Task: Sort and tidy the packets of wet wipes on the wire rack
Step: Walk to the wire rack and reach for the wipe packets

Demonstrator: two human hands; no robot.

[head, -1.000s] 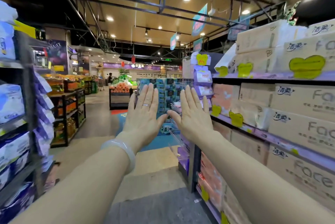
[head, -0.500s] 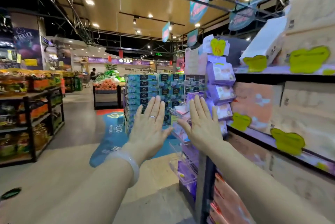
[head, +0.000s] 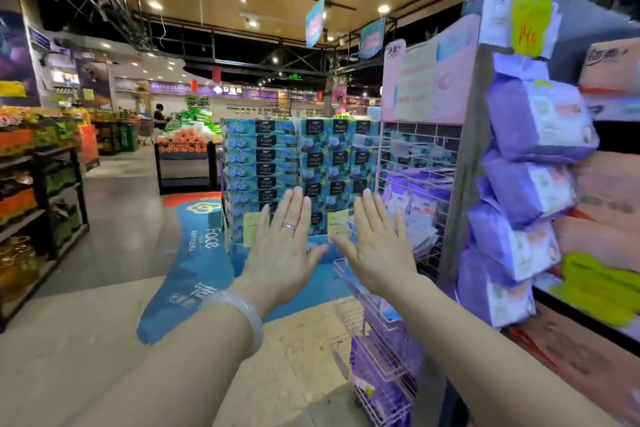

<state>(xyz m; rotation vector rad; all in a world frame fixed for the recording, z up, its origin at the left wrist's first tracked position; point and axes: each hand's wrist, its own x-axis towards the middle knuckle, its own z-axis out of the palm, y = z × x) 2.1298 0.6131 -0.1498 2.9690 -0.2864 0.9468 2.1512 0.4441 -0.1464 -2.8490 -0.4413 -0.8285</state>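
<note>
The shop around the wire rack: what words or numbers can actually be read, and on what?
"Face": dark labels on the stacked blue tissue boxes.
"Face": blue floor sticker.
"14.9", uncertain: handwritten on the yellow price tag.
Packets on the wire rack, hanging purple packs, ceiling banners: too blurred.

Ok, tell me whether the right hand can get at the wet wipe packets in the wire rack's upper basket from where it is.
Probably yes. The right hand is open and holds nothing, raised just left of the wire rack; nothing stands between it and the wet wipe packets.

stacked boxes [head: 277,167]: "Face" | floor sticker [head: 194,253]: "Face" | yellow tag [head: 530,25]: "14.5"
</note>
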